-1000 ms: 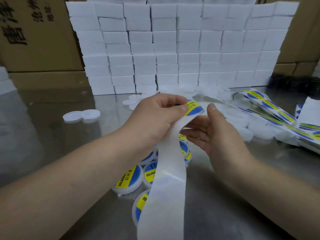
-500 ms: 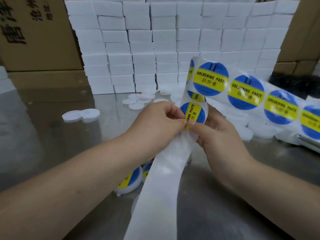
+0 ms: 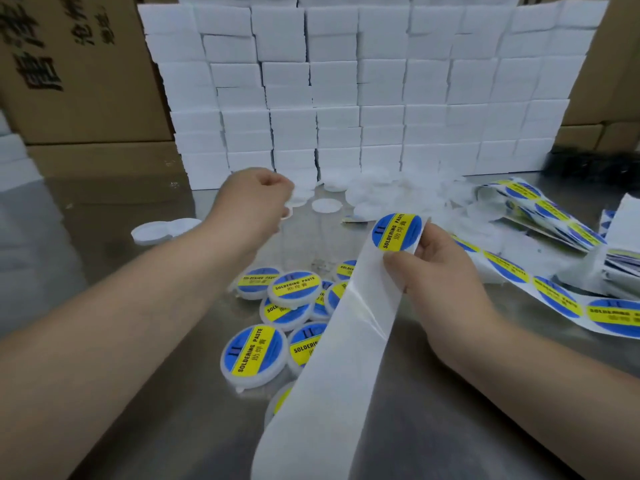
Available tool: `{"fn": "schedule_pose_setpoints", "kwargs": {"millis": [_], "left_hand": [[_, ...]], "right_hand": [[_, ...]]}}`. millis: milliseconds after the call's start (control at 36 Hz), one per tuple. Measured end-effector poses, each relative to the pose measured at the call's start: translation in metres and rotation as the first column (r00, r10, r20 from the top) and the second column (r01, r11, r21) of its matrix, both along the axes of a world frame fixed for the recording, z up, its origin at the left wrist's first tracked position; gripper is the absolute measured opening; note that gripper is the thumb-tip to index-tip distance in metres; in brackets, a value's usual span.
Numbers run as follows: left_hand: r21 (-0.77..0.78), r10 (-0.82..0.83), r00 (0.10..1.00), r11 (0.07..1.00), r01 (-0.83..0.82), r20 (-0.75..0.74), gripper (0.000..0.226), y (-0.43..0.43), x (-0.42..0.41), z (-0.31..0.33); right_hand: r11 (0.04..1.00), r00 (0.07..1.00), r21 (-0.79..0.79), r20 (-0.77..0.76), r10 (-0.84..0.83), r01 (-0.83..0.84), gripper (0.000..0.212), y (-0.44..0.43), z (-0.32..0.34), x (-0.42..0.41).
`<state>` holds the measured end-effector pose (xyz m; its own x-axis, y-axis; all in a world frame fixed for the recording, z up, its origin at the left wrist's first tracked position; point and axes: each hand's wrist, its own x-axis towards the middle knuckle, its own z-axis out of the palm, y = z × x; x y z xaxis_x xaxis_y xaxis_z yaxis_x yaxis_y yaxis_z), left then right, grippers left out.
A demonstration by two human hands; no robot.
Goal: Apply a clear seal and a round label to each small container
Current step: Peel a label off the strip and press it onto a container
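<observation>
- Right grip (image 3: 440, 271) pinches the backing strip (image 3: 332, 358) just under a round label (image 3: 396, 232).
- Left grip (image 3: 256, 202) curls near white lids (image 3: 325, 205); whether it holds anything is unclear.
- Labelled containers (image 3: 254, 355) lie partly hidden under the strip.

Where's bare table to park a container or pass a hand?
Free: table left of the left arm, between two white lids and the cartons; also between the backing strip and right arm. Crowded: labelled containers at centre, loose lids behind, label strips right.
</observation>
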<state>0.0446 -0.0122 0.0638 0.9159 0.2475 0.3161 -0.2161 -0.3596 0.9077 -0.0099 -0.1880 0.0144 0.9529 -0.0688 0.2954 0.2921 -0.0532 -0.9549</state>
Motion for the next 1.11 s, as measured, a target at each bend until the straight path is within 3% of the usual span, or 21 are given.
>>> {"fn": "schedule_pose_setpoints", "kwargs": {"millis": [111,222,306,389,444,556,611,667,778,833,889,972,1000,1056,1111], "left_hand": [[0.23,0.13,0.991,0.965,-0.125,-0.008,0.018,0.022,0.035,-0.015],[0.525,0.157,0.983,0.847,-0.081,-0.1,0.033,0.03,0.064,-0.03],[0.724,0.183,0.976,0.688,-0.044,-0.115,0.043,0.035,0.084,-0.035],[0.915,0.175,0.976,0.402,0.046,-0.126,0.053,0.037,0.106,-0.04],[0.94,0.207,0.964,0.327,0.095,-0.169,0.06,0.035,0.117,-0.045],[0.913,0.24,0.926,0.358,0.195,-0.292,0.055,0.029,0.132,-0.058],[0.877,0.175,0.931,0.426,0.222,-0.321,0.044,0.028,0.132,-0.062],[0.855,0.138,0.955,0.491,0.164,-0.262,0.031,0.027,0.127,-0.061],[0.853,0.11,0.984,0.518,0.062,-0.138,0.014,0.022,0.111,-0.056],[0.786,0.07,0.991,0.616,0.047,-0.114,0.016,0.015,0.098,-0.053],[0.626,0.045,0.997,0.78,0.004,-0.063,0.02,0.003,0.082,-0.044],[0.178,0.022,1.0,0.984,-0.017,-0.023,0.018,-0.017,0.056,-0.018],[-0.01,-0.003,1.0,1.0,0.003,-0.024,0.014,-0.023,0.046,-0.009],[-0.346,-0.096,0.994,0.936,0.069,-0.061,0.012,-0.033,0.025,0.006],[-0.53,-0.211,0.975,0.836,0.141,-0.074,0.009,-0.04,0.0,0.012]], "right_hand": [[1.0,1.0,-0.014,0.0,0.024,-0.024,0.035,-0.002,-0.002,0.002],[0.99,0.999,-0.141,0.041,0.025,-0.019,0.041,-0.004,-0.002,0.002],[0.983,0.995,-0.174,0.077,0.066,-0.051,0.04,-0.005,-0.002,-0.001],[0.977,0.992,-0.198,0.074,0.098,-0.082,0.035,-0.005,-0.004,-0.001],[0.974,0.993,-0.21,0.065,0.1,-0.084,0.041,-0.005,-0.005,0.0],[0.973,0.992,-0.212,0.061,0.107,-0.092,0.049,-0.005,-0.005,0.0],[0.971,0.993,-0.226,0.066,0.1,-0.083,0.05,-0.005,-0.006,0.0],[0.969,0.993,-0.235,0.067,0.099,-0.081,0.052,-0.004,-0.006,0.0],[0.967,0.991,-0.241,0.083,0.106,-0.083,0.048,-0.004,-0.006,-0.002],[0.965,0.989,-0.249,0.099,0.109,-0.082,0.049,-0.003,-0.004,-0.004],[0.963,0.987,-0.258,0.114,0.117,-0.084,0.052,-0.002,-0.003,-0.005],[0.959,0.983,-0.271,0.132,0.125,-0.086,0.054,-0.001,-0.003,-0.005],[0.957,0.982,-0.277,0.14,0.126,-0.084,0.055,-0.001,-0.003,-0.004],[0.955,0.978,-0.283,0.158,0.134,-0.085,0.06,-0.001,-0.004,-0.004],[0.957,0.972,-0.271,0.178,0.155,-0.103,0.066,0.0,-0.005,-0.004]]}}
